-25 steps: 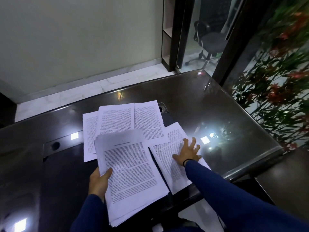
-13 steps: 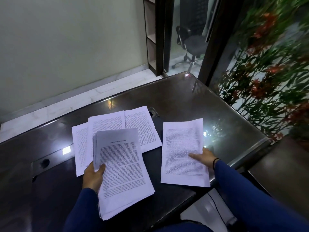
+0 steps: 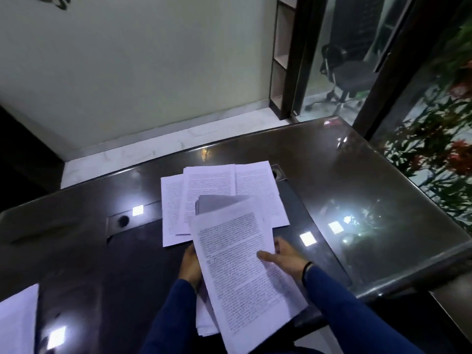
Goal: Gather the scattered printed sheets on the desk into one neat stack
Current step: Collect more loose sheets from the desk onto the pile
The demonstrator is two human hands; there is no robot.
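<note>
Printed stack [image 3: 240, 267] is gripped by both hands: right hand [image 3: 283, 259] with thumb pinched on top sheet, left hand [image 3: 190, 267] curled round left edge. Three loose sheets [image 3: 204, 190] are fanned just beyond on dark worktop [image 3: 344, 175], partly overlapped by stack.

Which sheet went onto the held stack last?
On the dark glass desk, look at the stack between both hands. The top sheet, under the right hand's thumb, lies skewed, jutting past the stack's right edge, unlike the sheets beneath.
</note>
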